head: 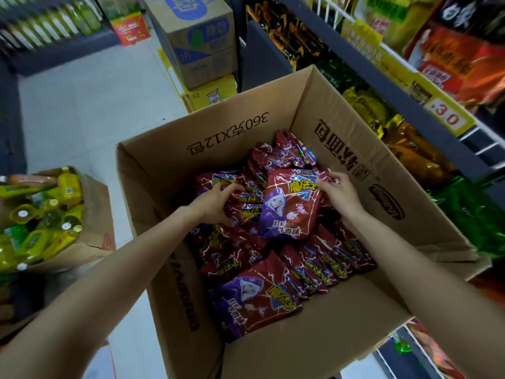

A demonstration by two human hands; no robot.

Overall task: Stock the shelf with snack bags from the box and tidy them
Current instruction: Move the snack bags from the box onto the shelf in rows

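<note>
Shelving [393, 86] runs down the right side of the frame, its dark tiers already packed with other goods: orange and black packs at the upper right, yellow and gold ones below them, green ones at the right edge, with a yellow price tag [448, 117] clipped to one rail. No red snack bag of the kind in the carton can be made out on those tiers, so the stocking looks to be at an early stage, though which slot is meant for them cannot be told. Filling the middle of the frame is the open cardboard box [218, 138], flaps up, and it is far from emptied: red snack bags [314, 269] lie in loose rows across its floor, some face up, some on edge. At the lower left a second carton of yellow-capped bottles [43, 214] stands on the pale floor, and more cartons [196, 36] are stacked at the top centre. Both arms reach down into the box. The left hand [216, 205] has its fingers curled around a clutch of bags at centre, and the right hand [341, 192] pinches the upper right corner of one face-up bag [289, 209] propped against that clutch. Judged from this, gathering a handful is under way; lifting it to the shelf, placing it, straightening the row and working through the rest of the box all remain.
</note>
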